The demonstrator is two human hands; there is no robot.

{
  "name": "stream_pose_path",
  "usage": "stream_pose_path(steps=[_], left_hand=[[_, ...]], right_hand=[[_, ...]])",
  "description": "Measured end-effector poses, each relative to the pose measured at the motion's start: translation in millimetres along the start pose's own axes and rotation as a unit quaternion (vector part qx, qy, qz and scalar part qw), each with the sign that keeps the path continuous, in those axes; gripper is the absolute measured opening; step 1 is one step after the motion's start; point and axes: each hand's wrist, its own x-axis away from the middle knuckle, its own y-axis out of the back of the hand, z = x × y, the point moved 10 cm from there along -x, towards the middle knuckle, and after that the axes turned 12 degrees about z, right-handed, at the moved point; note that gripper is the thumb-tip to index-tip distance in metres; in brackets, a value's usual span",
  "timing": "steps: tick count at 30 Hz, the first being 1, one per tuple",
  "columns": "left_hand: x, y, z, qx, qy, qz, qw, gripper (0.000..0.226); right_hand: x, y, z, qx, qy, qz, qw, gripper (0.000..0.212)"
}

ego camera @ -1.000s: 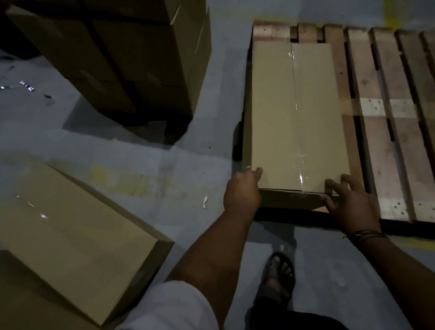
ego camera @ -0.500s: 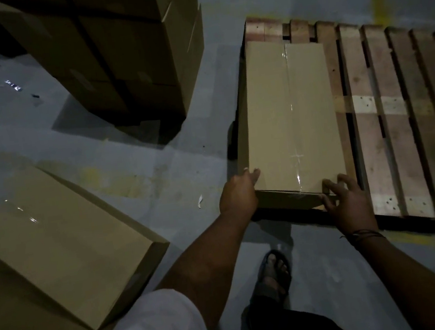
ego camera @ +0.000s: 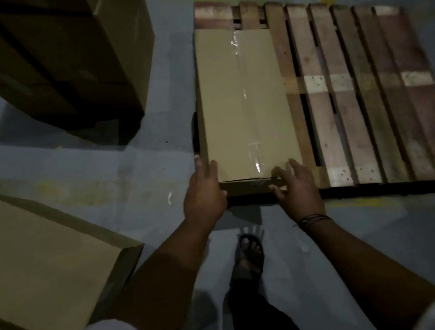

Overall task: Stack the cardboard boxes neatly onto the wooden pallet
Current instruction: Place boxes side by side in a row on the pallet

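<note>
A long taped cardboard box [ego camera: 244,100] lies flat along the left edge of the wooden pallet [ego camera: 367,95]. My left hand [ego camera: 205,194] rests against the box's near left corner, fingers straight. My right hand [ego camera: 297,190] touches the near right corner, fingers spread over the top edge and thumb on the front face. Another cardboard box [ego camera: 38,260] lies tilted on the floor at the lower left.
A tall stack of dark cardboard boxes [ego camera: 59,61] stands at the upper left, close to the pallet. Grey concrete floor [ego camera: 143,174] separates it from the pallet. My sandalled foot [ego camera: 247,255] stands just in front of the pallet's near edge.
The view has closed in on the pallet and swung right. Both hands stay at the box's near corners; the right hand has slid further onto the corner.
</note>
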Motion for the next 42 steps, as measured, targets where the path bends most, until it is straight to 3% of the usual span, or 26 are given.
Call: stream_pose_path(steps=[9,14,19,23,31,37,42], left_hand=[[-10.7,15.8,-21.0,-0.039,0.015,0.056,0.998,0.085],[-21.4,14.2,-13.1,-0.061,0.030,0.073,0.995,0.067],[-16.5,13.9,4.1,-0.015,0.032,0.076,0.996,0.060],[8.1,33.8,30.9,0.067,0.025,0.045,0.996,0.052],[124.3,51.5,144.8,0.142,0.094,-0.012,0.985,0.044],[261.8,55.3,256.6,0.154,0.146,-0.093,0.973,0.042],[392.6,54.1,364.1,0.182,0.224,-0.179,0.940,0.039]], right_hand=[[-16.3,14.1,23.7,0.031,0.011,0.059,0.998,0.049],[-36.7,8.2,31.2,0.066,0.028,0.103,0.992,0.046],[-40.3,16.8,47.8,0.048,0.043,0.052,0.997,0.024],[-36.4,14.4,100.3,0.049,0.113,0.059,0.991,0.027],[16.0,-31.6,246.4,0.072,0.236,0.087,0.965,0.037],[99.9,-119.8,359.5,0.096,0.303,0.121,0.940,0.039],[197.4,-201.8,465.4,0.110,0.369,0.184,0.904,0.037]])
